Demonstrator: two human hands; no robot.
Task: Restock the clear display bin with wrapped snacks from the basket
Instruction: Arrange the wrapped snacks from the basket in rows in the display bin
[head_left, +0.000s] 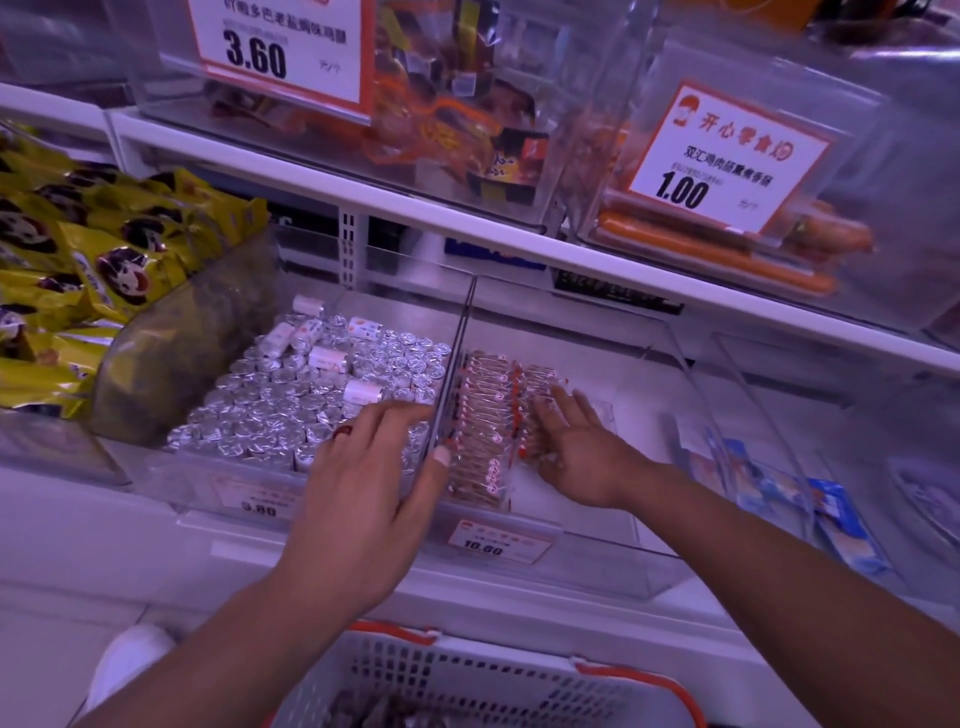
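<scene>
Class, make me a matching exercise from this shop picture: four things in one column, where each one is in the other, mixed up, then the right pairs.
1. silver foil snacks
2. right hand
3. basket
4. yellow packets

A. bottom of the view, below the shelf
B. bin at far left
C. flat on the red-and-clear wrapped snacks
D. bin under the left hand

Pairs: 1-D, 2-C, 3-A, 4-B

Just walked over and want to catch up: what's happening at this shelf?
A person is restocking a clear display bin with wrapped snacks. The right hand lies flat on the row of snacks, fingers straight. The left hand rests across the wall between this bin and the foil-wrapped sweets. The basket waits below.
</scene>
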